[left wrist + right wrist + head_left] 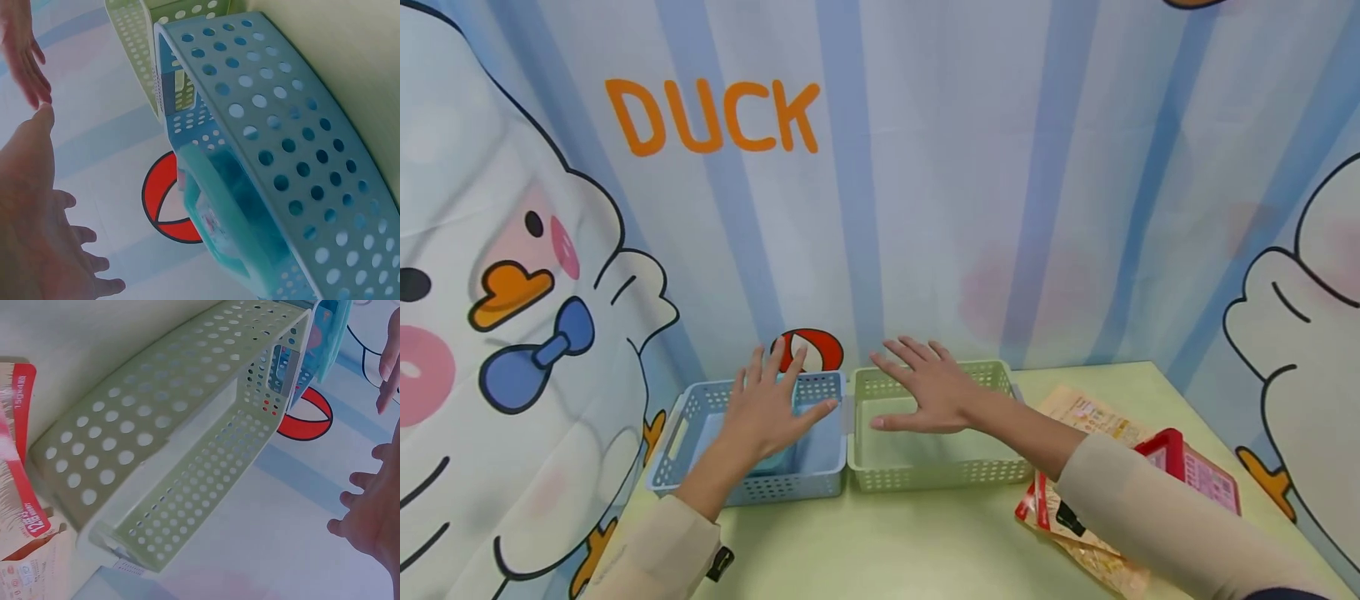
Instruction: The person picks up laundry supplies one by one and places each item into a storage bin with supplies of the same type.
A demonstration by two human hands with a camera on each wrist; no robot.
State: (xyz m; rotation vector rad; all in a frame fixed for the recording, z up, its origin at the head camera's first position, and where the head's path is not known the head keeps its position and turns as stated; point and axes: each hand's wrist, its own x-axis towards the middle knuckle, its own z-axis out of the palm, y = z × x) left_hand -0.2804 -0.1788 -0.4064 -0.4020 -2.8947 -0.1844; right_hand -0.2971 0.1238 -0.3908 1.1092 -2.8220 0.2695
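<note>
Both hands hover with fingers spread and hold nothing. My left hand [767, 410] is above the blue basket [820, 483], which has a teal item with a raised rim [209, 209] inside it; its kind is unclear. Over the green basket [940, 477] hovers my right hand [936, 392], palm down. No contact with either basket shows in the wrist views. The green basket's visible inside holds nothing. In the head view, the left hand partly covers the teal item.
On the table's right lie several food packages [1090, 417] and a red-framed pink item [1206, 479], partly under the right forearm. The baskets stand side by side on a pale yellow-green table [880, 542]. A duck-printed curtain [925, 167] hangs behind.
</note>
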